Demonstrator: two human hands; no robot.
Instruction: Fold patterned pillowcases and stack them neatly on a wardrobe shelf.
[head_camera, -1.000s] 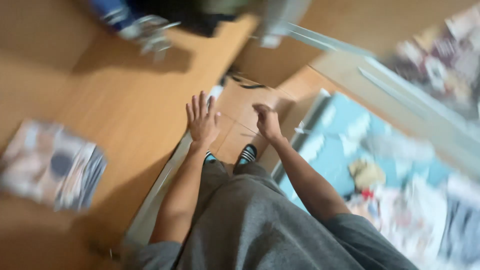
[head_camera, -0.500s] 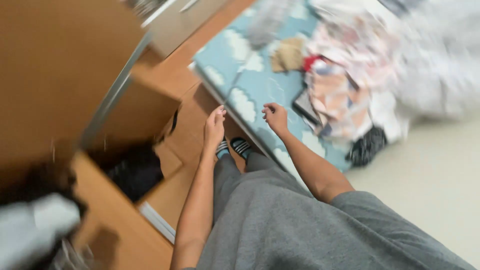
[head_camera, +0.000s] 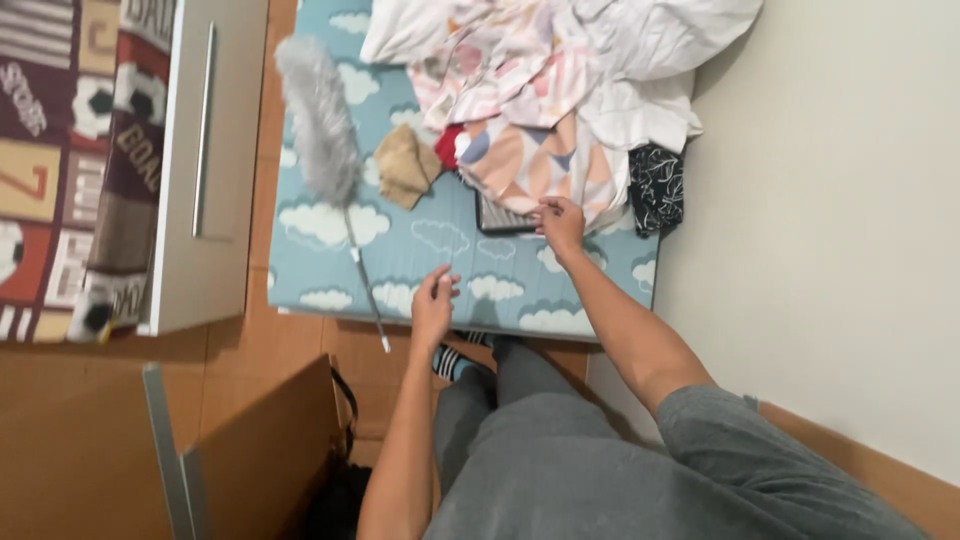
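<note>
The bed (head_camera: 330, 225), in its blue cloud-print sheet, fills the middle of the view; its near edge runs just ahead of your legs, with bare sheet open between your hands. A heap of crumpled laundry (head_camera: 560, 90) crowds the far end against the pale wall (head_camera: 830, 200), leaving no room on that side. A grey feather duster (head_camera: 318, 130) lies flat on the sheet, handle towards you, apparently put down there. Your right hand (head_camera: 560, 225) rests on the patterned cloth (head_camera: 530, 160) at the heap's edge, fingers curled at it; a firm pinch cannot be confirmed. Your left hand (head_camera: 433, 305) hovers loosely cupped, empty, near the bed's edge.
</note>
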